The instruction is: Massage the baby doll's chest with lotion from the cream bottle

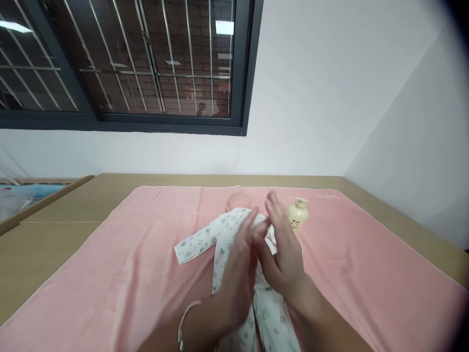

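My left hand (238, 266) and my right hand (285, 249) are raised in the middle of the view, palms facing and touching near the fingers. Both have their fingers stretched out, and no object shows between them. Beneath them lies a baby doll (225, 234) in white printed clothes, partly hidden by my hands and forearms. Its bald head (239, 200) points away from me, and one sleeve reaches out to the left. Just right of my right fingertips stands a pale yellow pump bottle (298, 214) with a face drawn on it.
A pink blanket (146, 274) with some creases covers much of the wooden table (62, 220). White wall (300, 98) rises behind it, with a dark-framed barred window (244, 73) at upper left. Beyond the table's left edge is a bin-like space with bluish plastic (32, 190).
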### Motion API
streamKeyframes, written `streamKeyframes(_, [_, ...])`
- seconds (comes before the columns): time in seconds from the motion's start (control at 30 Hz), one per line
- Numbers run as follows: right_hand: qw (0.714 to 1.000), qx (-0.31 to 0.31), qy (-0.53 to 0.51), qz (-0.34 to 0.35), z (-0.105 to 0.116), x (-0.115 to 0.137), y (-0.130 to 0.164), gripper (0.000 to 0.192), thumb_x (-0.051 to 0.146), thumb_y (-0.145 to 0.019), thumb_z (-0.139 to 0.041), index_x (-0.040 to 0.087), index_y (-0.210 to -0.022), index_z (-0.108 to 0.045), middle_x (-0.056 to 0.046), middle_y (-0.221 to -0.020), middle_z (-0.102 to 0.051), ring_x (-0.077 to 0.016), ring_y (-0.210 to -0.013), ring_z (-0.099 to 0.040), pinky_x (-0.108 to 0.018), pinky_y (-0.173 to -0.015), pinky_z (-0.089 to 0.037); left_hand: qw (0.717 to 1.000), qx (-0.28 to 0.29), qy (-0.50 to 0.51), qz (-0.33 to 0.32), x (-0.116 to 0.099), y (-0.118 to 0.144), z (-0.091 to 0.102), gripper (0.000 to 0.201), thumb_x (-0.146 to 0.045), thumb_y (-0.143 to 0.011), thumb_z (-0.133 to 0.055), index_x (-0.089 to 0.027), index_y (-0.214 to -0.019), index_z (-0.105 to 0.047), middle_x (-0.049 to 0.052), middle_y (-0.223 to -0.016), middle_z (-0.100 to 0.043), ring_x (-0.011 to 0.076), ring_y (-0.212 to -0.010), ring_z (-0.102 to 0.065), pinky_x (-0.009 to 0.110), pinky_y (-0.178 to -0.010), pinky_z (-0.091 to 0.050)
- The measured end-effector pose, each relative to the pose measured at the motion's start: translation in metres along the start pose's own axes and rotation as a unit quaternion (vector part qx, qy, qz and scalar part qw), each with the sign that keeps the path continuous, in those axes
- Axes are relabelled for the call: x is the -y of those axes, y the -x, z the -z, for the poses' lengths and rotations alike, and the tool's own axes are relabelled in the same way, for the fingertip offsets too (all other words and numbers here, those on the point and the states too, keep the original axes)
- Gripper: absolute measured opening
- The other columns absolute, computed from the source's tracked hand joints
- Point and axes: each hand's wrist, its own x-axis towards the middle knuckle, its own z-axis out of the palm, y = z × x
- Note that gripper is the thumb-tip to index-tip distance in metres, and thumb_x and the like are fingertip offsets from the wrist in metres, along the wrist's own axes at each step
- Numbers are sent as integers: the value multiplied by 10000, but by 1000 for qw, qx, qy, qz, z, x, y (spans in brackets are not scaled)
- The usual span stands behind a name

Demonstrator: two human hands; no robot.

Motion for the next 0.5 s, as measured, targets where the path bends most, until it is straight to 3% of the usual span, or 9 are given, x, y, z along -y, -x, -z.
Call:
streamKeyframes(0.07, [993,86,32,-76,-9,-9,-3,593,286,-944,-403,225,-1488,-176,-72,-1524,-270,-261,-1393,-264,-512,-1096,-324,996,-44,-60,-40,10,-30,12,438,-480,-946,-340,-282,-1302,-501,31,-1382,-504,238,-1345,-377,432,-1102,-333])
streamKeyframes(0.13, [966,203,83,-137,-18,-16,-2,553,301,-955,-364,179,-1478,-233,-104,-1498,-323,-269,-1372,-311,-494,-1081,-349,983,-126,-120,-60,28,-61,28,403,-430,-954,-353,-253,-1275,-518,38,-1387,-495,212,-1332,-392,398,-1118,-303])
streamKeyframes(0.2, [918,343,134,-146,-29,-22,4,526,261,-938,-362,117,-1443,-332,-145,-1466,-367,-313,-1367,-308,-514,-1084,-326,970,-173,-165,-39,52,-85,45,364,-402,-939,-394,-201,-1173,-586,73,-1299,-570,211,-1263,-471,383,-1092,-330])
streamKeyframes(0.27, [871,449,166,-112,-42,-28,12,537,191,-888,-403,52,-1407,-388,-179,-1461,-354,-345,-1384,-251,-526,-1108,-270,965,-187,-181,-20,76,-100,58,310,-362,-919,-422,-179,-1073,-619,89,-1203,-629,212,-1172,-546,376,-1043,-381])
streamKeyframes(0.37, [846,488,194,-87,-64,-43,21,588,126,-828,-431,-19,-1395,-371,-207,-1478,-287,-348,-1399,-196,-512,-1134,-213,961,-193,-200,-1,102,-107,70,269,-329,-894,-423,-181,-951,-640,75,-1024,-693,206,-1040,-613,368,-975,-431])
streamKeyframes(0.5, [890,426,155,-55,-87,-80,25,620,82,-810,-398,36,-1425,-339,-167,-1478,-323,-304,-1402,-216,-505,-1136,-213,945,-203,-256,-20,120,-102,75,235,-308,-869,-436,-200,-919,-639,60,-984,-696,203,-966,-629,358,-903,-466])
